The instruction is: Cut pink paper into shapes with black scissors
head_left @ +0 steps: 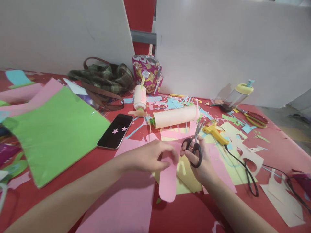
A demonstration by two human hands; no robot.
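My left hand [150, 157] pinches the top of a pink paper cut-out [168, 181] with a rounded lower end, holding it above the red table [279, 152]. My right hand [201, 158] has its fingers through the black handles of a pair of scissors [195, 142], blades pointing up and away, just right of the pink piece. Under both hands lie pink [126, 207] and yellow paper sheets [187, 181].
A bottle wrapped in peach paper [175, 117] lies ahead, a second small one [140, 97] behind it. A phone [115, 131], green sheet [55, 129], plaid bag [102, 77], snack bag [147, 72], yellow glue gun [215, 132] with black cord, other scissors [256, 119] and scraps surround.
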